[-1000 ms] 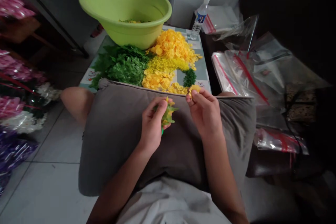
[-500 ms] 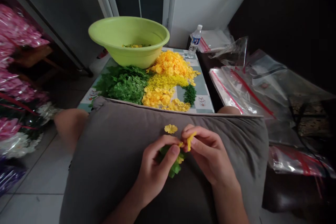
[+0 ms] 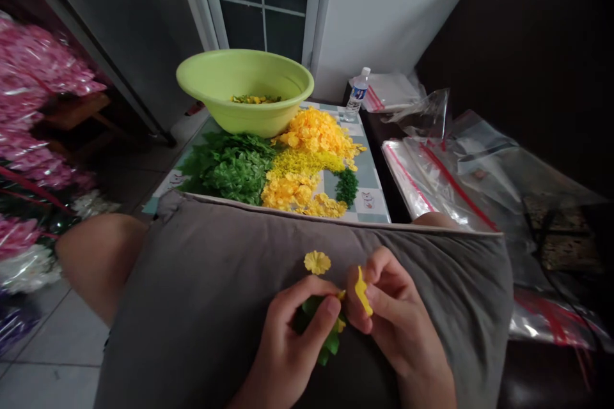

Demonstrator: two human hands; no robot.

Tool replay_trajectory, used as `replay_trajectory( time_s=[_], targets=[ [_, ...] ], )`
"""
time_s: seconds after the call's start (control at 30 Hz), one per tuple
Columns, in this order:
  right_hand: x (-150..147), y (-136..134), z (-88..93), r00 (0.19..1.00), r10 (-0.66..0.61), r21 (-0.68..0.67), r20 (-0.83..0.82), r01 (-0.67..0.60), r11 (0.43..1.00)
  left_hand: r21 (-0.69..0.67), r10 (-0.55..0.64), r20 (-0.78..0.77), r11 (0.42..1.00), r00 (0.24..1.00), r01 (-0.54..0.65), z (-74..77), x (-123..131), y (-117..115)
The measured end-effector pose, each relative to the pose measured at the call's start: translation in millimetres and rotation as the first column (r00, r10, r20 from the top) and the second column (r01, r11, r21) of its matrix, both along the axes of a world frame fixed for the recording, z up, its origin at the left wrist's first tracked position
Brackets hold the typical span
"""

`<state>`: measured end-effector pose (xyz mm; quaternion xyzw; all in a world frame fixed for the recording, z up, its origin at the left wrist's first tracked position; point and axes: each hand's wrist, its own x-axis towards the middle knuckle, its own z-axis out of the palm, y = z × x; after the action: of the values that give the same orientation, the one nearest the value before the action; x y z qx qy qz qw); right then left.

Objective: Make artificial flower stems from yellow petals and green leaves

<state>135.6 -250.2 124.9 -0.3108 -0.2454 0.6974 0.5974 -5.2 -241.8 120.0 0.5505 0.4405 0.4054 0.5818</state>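
Note:
My left hand [image 3: 300, 326] pinches a small artificial flower sprig with green leaves [image 3: 330, 350] and a yellow piece at its tip between thumb and forefinger. Close beside it, my right hand [image 3: 403, 313] is closed on a yellow fabric petal piece [image 3: 363, 294], seen nearly edge-on. Whether the petal touches the sprig's tip I cannot tell. A single scalloped yellow flower piece [image 3: 317, 262] lies flat on the grey cushion [image 3: 215, 294] just beyond my left fingers. Both hands are above this cushion on my lap.
Past the cushion stands a table [image 3: 378, 201] with green leaves [image 3: 235, 169], yellow petals [image 3: 319, 134], yellow stamens [image 3: 304, 161] and a dark green clump [image 3: 346, 186]. A lime basin [image 3: 254, 118] and a water bottle [image 3: 357, 96] stand behind. Plastic bags [image 3: 422, 179] lie right; wrapped pink flowers [image 3: 43, 77] left.
My right hand has drawn slightly away to the right, turning the yellow petal piece more upright. The left hand keeps its pinch on the sprig. The whole view has tilted upward a little.

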Motion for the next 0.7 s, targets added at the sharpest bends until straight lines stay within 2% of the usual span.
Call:
replay_trajectory(
  time_s=[0.13, 0.37, 0.7],
  targets=[
    [-3, 2, -3.1, 1.0, -0.012, -0.031, -0.022, 0.012, 0.999, -0.026, -0.029, 0.009, 0.999, 1.0, 0.03, -2.9, -1, 6],
    [1, 37, -24.3, 0.996, 0.049, -0.208, -0.077, -0.064, 0.976, -0.051, -0.006, 0.0, 0.999, 1.0, 0.006, -13.0, 4, 32],
    [12, 51, -39.6, 0.97, 0.127, -0.222, -0.209, -0.174, 0.959, -0.114, 0.023, -0.028, 0.993, 0.999, -0.026, -22.9, 15, 38]
  ],
)
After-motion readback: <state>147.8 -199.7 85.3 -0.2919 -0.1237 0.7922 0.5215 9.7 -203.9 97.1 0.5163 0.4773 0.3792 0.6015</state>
